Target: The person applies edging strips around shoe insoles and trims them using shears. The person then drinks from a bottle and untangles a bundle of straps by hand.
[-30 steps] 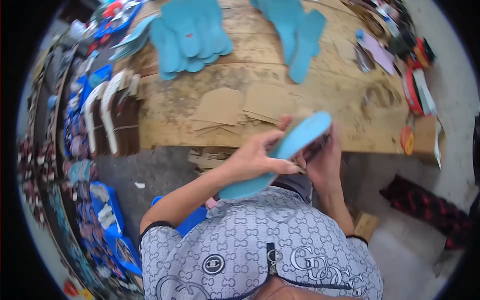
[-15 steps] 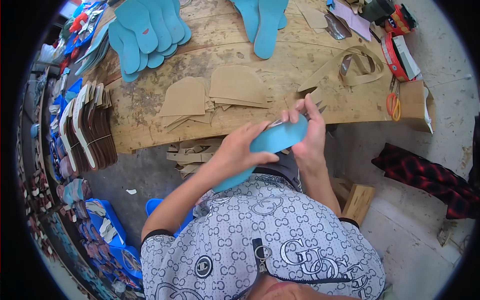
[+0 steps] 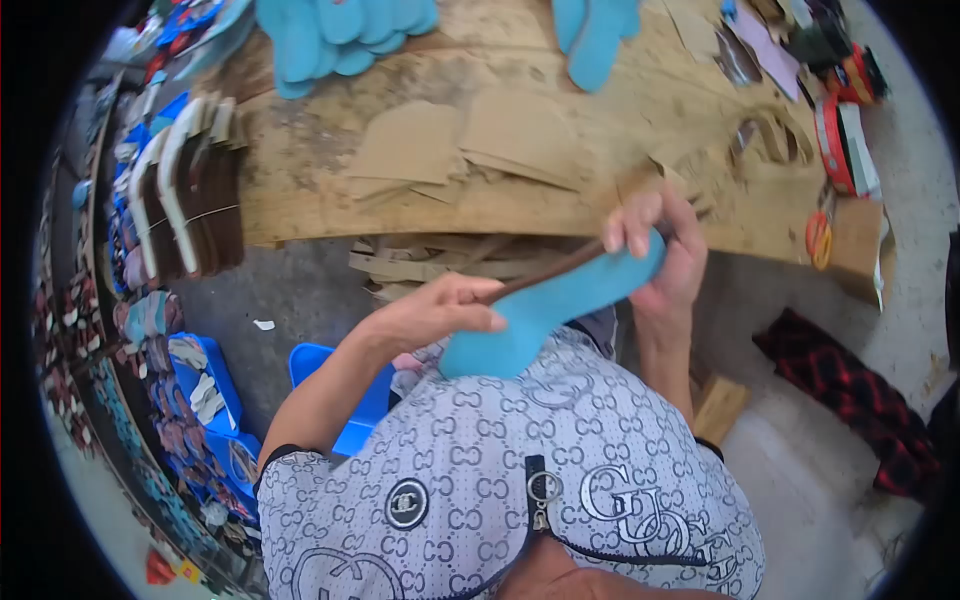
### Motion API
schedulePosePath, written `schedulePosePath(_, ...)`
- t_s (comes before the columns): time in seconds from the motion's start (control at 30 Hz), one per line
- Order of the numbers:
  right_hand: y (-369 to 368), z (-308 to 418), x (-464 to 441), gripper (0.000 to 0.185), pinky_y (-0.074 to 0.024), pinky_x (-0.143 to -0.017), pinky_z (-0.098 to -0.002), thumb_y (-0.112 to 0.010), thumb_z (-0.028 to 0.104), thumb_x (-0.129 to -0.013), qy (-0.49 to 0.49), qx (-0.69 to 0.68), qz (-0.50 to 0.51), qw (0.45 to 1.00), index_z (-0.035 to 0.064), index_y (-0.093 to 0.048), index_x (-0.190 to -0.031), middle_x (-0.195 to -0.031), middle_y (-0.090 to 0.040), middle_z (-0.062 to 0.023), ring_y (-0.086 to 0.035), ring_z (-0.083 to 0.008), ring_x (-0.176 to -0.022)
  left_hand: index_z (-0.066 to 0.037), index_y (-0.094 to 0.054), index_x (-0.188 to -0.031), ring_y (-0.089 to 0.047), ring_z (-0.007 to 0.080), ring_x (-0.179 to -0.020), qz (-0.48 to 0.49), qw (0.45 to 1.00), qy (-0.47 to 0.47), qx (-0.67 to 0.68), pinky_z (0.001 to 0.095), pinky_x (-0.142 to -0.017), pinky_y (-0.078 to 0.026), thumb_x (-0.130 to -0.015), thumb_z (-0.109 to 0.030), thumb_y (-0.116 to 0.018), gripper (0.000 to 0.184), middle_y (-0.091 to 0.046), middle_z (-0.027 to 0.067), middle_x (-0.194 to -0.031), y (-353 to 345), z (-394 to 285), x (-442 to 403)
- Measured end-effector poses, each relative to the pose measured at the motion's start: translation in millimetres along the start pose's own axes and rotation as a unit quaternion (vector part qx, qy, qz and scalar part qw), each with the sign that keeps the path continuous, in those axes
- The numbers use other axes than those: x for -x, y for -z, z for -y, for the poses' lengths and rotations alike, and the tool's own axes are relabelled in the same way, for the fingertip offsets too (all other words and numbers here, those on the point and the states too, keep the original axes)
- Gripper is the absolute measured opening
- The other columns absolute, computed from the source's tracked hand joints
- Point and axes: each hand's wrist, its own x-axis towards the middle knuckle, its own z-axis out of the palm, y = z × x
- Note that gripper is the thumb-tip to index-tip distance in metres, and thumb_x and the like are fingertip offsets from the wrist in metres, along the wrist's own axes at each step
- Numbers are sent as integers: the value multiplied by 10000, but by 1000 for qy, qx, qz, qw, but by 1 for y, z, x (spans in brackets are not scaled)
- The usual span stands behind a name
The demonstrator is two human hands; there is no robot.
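Left hand point(image 3: 428, 316) had shifted off the middle of the blue insole point(image 3: 545, 312), pinched its edge; right hand point(image 3: 675, 245) gripped one end.

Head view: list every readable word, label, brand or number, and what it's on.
"GU": start of the large lettering on the shirt; the rest overlaps, unclear.
Repeating "C"- or "G"-like letters: the shirt's print.
Round badge on the shirt: pale emblem, too small to read for sure.
Red container, upper right: any print too blurred.
Blue insole in the hands: none visible.
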Motion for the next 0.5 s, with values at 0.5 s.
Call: schedulePosePath(0.5, -4, 15, -13, 368, -470, -642, -373, -425, 280, -979, 34, 44, -26, 998, 54, -549, -716, -537, -524, -107, -541, -269, -591, -14, -339, -1415, -424, 378, -1248, -676, 593, -312, -306, 435, -1027, -366, -602, -541, -801, 1073, -432, 266, -1312, 272, -130, -36)
